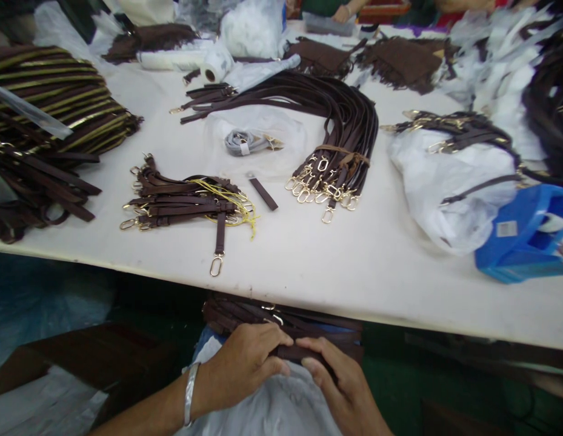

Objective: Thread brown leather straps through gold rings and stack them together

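Note:
Both my hands are low in my lap, below the table's front edge. My left hand, with a silver bangle at the wrist, has its fingers curled round a stack of dark brown leather straps. My right hand pinches the near end of the same straps beside it. The straps lie on white cloth or plastic over my lap. On the white table above lies a bundle of short brown straps with gold clasps tied with yellow cord.
A long bundle of brown straps with gold clips lies mid-table; a single loose strap piece is beside it. Striped brown-gold pieces pile at left. White plastic bags and a blue bag sit right. Another person's hand shows far back.

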A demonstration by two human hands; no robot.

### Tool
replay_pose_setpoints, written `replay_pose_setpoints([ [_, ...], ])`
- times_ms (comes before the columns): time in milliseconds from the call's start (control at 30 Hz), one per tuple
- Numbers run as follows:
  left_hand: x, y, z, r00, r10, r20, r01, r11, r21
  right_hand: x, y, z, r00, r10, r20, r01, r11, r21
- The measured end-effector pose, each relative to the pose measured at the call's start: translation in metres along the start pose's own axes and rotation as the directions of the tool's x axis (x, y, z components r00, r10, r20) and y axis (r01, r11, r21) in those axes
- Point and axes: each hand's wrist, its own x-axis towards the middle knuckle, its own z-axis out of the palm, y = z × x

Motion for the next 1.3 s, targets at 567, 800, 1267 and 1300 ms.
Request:
replay_pose_setpoints([
  [567,-0.001,0.008,0.004,0.971,-0.237,-0.04,0.205,0.903,-0.376,-0.001,-0.012,0.018,1.0,0.027,0.0,-0.027,0.989,0.144],
  [800,-0.025,0.015,-0.022,0.993,0.092,0.076,-0.105,0.976,0.191,0.009,-0.027,0.019,0.949,0.11,0.296,-0.237,0.868,0.436],
  [1267,-0.052,-0.013,-0.02,0.968,0.212,0.132,-0.25,0.817,0.52,0.034,-0.028,0.061,0.918,0.023,0.395,-0.226,0.85,0.475],
  [1300,-0.053,-0.02,-0.023,0.975,0.184,0.122,-0.221,0.813,0.539,0.037,-0.026,0.059,0.928,0.018,0.373,-0.176,0.902,0.395],
])
